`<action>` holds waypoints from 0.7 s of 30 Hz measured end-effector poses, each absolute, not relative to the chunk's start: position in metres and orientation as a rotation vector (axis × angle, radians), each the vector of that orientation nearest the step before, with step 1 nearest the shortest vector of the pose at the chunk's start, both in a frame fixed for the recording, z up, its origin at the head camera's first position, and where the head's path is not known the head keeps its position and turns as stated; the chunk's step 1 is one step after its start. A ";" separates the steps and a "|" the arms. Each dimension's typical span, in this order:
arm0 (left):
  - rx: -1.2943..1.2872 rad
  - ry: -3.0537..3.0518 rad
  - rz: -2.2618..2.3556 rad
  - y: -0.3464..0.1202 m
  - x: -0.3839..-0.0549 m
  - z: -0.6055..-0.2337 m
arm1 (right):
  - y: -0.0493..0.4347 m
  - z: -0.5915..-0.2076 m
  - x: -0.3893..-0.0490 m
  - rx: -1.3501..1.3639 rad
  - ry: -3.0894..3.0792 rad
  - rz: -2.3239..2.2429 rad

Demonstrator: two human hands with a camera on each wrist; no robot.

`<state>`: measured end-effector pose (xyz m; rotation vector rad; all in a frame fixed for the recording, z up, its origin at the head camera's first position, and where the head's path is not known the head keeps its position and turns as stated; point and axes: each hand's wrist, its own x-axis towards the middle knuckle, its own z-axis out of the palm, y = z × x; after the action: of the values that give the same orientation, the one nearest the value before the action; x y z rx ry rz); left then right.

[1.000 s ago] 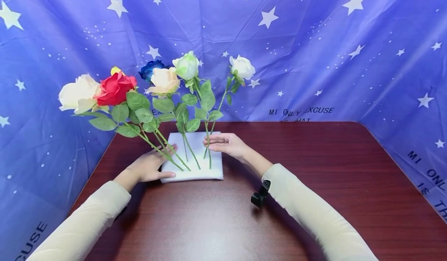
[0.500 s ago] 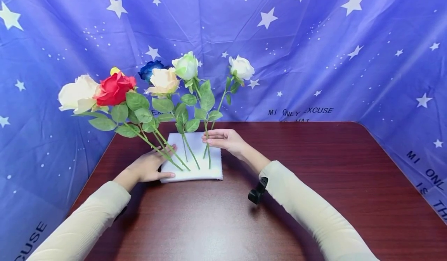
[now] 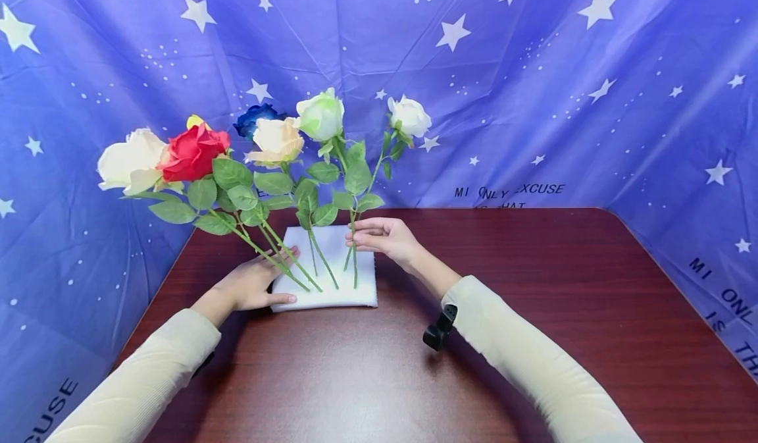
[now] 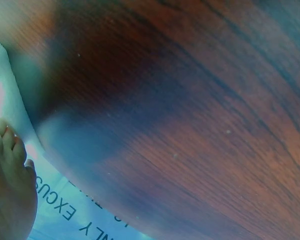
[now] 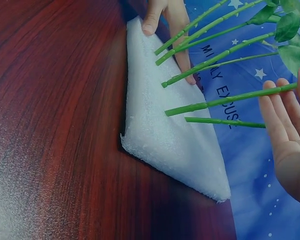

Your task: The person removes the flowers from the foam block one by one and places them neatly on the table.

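Artificial roses stand with their stem ends in a white foam slab (image 3: pixel 364 295). With thumb and fingertips, my right hand (image 3: pixel 395 240) pinches the stem of the pale green-and-white rose (image 3: pixel 320 119); the right wrist view shows that stem (image 5: pixel 205 106) running up between them. My left hand (image 3: pixel 251 285) rests on the slab's left side, thumb along the front part and fingers reaching behind the stems. Leaning left are a cream rose (image 3: pixel 131 161) and a red rose (image 3: pixel 195 152). A peach rose (image 3: pixel 275 141) stands mid-slab, and a white rose (image 3: pixel 410 116) rises at right.
A blue rose (image 3: pixel 256 120) and a yellow rose (image 3: pixel 195 121) show partly behind the others. The dark red wooden table (image 3: pixel 533 298) extends right and in front of the slab. A blue star-patterned curtain (image 3: pixel 367 28) hangs around its back and sides.
The pale green-and-white rose has shifted slightly right and turned a little, along with my right hand. My left hand and the other roses stay put.
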<state>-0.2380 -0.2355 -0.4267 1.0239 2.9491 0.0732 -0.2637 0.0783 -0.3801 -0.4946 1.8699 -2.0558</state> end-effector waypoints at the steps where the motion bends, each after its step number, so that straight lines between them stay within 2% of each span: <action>1: 1.026 2.949 0.072 -0.236 -0.238 -0.427 | 0.078 -0.380 -0.263 -0.505 1.873 -2.065; 21: 1.007 2.946 0.097 -0.234 -0.238 -0.427 | 0.091 -0.375 -0.257 -0.476 1.803 -2.205</action>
<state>-0.2378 -0.2344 -0.4270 1.0075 2.9461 0.0968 -0.2565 0.0913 -0.3750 -0.4756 1.8031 -2.2052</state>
